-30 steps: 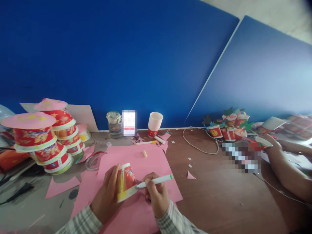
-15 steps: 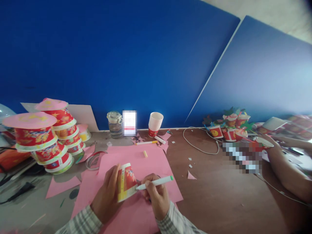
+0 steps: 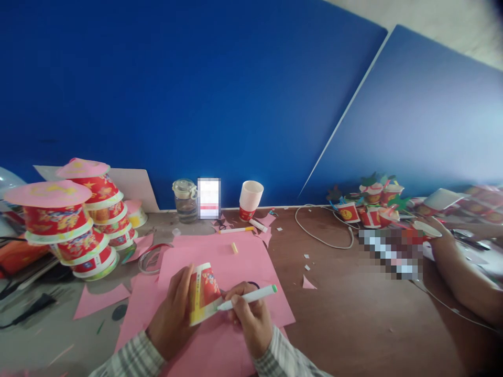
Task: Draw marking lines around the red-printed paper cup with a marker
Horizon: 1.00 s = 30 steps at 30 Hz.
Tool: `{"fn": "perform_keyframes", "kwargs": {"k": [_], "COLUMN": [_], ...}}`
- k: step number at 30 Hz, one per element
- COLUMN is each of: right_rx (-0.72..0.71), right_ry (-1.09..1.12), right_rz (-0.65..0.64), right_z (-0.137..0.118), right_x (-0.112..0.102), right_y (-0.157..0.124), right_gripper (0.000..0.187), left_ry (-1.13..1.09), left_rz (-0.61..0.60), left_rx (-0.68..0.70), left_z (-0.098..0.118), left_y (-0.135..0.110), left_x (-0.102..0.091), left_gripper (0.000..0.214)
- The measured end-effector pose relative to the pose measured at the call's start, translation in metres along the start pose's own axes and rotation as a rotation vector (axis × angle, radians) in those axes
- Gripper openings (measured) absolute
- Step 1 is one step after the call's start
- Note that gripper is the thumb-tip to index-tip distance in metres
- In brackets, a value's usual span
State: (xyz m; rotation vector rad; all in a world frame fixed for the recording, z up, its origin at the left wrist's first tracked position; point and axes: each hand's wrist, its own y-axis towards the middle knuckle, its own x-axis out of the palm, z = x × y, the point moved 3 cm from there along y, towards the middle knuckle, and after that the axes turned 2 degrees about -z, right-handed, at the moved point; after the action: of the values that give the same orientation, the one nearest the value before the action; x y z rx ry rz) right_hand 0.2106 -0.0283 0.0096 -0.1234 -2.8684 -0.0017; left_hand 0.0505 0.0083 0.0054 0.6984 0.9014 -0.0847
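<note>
Pink paper lies toward the worktop's near edge. Above it, left hand has fingers around a tilted cup; right hand pinches a white marker in its fingers, tip at cup's wide end. Lidded jar: far edge.

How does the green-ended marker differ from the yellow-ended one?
The green-ended marker is held tilted in the right hand, while the yellow-ended marker lies flat.
The green-ended marker has its tip at the cup; the yellow-ended marker lies apart from it, near the far edge of the pink paper.
Both have slim, mostly white barrels.
</note>
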Motion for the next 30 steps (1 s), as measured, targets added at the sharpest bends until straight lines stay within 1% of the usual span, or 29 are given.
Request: {"fn": "perform_keyframes", "kwargs": {"k": [5,12,21,24,27,30], "right_rx": [0.016,0.001,0.013,0.038,0.092,0.130], "right_ry": [0.014,0.021,-0.038,-0.018,0.046,0.106], "right_rz": [0.003,0.039,0.077,0.084,0.098,0.114], "right_z": [0.002,0.006,0.010,0.012,0.014,0.014], "right_x": [-0.001,-0.002,-0.007,-0.008,-0.009,-0.008], "right_y": [0.002,0.006,0.010,0.012,0.012,0.013], "right_gripper": [0.021,0.020,0.022,0.024,0.026,0.028], "left_ry": [-0.020,-0.031,-0.063,-0.064,-0.070,-0.068], "left_rz": [-0.011,-0.003,-0.027,-0.041,-0.049,-0.036], "left_rx": [-0.008,-0.041,-0.078,-0.080,-0.088,-0.083], "left_z": [0.001,-0.001,-0.006,-0.007,-0.006,-0.005], "left_y": [0.000,0.000,-0.004,-0.003,-0.003,-0.003], "left_x": [0.000,0.000,0.003,0.004,0.003,0.002], "left_gripper": [0.086,0.093,0.087,0.090,0.095,0.094]}}
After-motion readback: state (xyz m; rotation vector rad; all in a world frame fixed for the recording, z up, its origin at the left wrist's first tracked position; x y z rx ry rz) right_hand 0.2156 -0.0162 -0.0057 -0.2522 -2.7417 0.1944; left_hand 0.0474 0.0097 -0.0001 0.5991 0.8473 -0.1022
